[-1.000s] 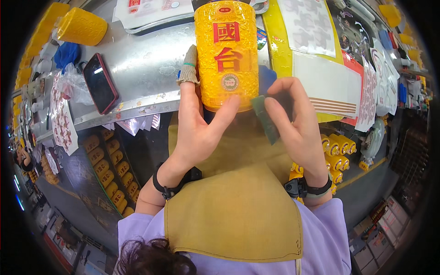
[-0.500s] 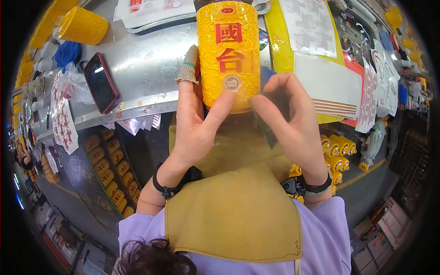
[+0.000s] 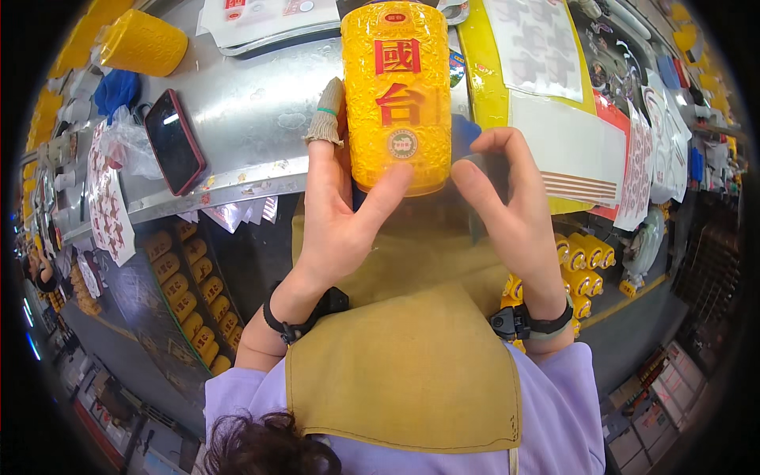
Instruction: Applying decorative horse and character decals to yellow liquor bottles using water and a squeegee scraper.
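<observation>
A yellow embossed bottle (image 3: 400, 99) with large red characters leans over the bench edge in front of me. Low on its front is a small round pale emblem (image 3: 402, 144). My left hand (image 3: 340, 214) grips the bottle from the left. Its thumb presses just under the emblem, and one finger wears a knitted finger cover (image 3: 326, 115) with a green band. Just right of the bottle's lower end is my right hand (image 3: 511, 198), apart from it, thumb and forefinger spread. A blurred greyish translucent patch shows between those fingers; what it is I cannot make out.
The metal bench (image 3: 245, 119) carries a red-edged phone (image 3: 174, 142), a blue cloth (image 3: 117, 91) and another yellow container (image 3: 144, 43). On the right lie white sheets (image 3: 562, 142) over a yellow board. Several yellow bottles (image 3: 198, 293) fill a rack below left; more are stacked below right.
My right hand has drawn slightly right, away from the bottle, and its thumb and forefinger have spread. The bottle has shifted a touch right; my left hand keeps its grip.
</observation>
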Tool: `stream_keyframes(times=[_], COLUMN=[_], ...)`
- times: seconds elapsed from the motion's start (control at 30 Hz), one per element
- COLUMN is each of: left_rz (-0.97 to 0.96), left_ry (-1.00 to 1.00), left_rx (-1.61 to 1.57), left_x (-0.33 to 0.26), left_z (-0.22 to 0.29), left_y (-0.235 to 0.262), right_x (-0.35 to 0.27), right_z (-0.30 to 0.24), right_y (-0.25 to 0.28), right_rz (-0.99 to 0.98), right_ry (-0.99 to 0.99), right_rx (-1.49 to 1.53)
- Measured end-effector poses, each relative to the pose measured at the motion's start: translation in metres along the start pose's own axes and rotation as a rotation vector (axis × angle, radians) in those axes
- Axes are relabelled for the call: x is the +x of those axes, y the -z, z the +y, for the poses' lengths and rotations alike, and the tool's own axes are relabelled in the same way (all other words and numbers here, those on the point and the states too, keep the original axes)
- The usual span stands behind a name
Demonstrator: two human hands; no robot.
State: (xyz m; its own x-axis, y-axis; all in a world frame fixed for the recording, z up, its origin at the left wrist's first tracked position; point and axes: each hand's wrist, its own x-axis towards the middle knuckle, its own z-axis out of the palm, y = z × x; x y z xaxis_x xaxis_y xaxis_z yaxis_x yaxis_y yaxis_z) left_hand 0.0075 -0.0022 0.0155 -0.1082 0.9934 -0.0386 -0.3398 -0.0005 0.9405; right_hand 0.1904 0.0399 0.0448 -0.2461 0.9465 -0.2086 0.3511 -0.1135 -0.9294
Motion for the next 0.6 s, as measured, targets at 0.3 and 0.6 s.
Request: stream_keyframes(times=[0.3, 0.6], left_rz=[0.016, -0.033], left_ry=[-0.01, -0.036], left_rx=[-0.057, 0.019], left_x=[-0.002, -0.003], left_z=[-0.003, -0.006], left_y=[0.006, 0.009], right_x=[0.011, 0.011], right_z=[0.002, 0.003], right_y=[-0.016, -0.017], right_rz=[-0.064, -0.061], right_ry=[-0.072, -0.124], right_rx=[0.059, 0.109])
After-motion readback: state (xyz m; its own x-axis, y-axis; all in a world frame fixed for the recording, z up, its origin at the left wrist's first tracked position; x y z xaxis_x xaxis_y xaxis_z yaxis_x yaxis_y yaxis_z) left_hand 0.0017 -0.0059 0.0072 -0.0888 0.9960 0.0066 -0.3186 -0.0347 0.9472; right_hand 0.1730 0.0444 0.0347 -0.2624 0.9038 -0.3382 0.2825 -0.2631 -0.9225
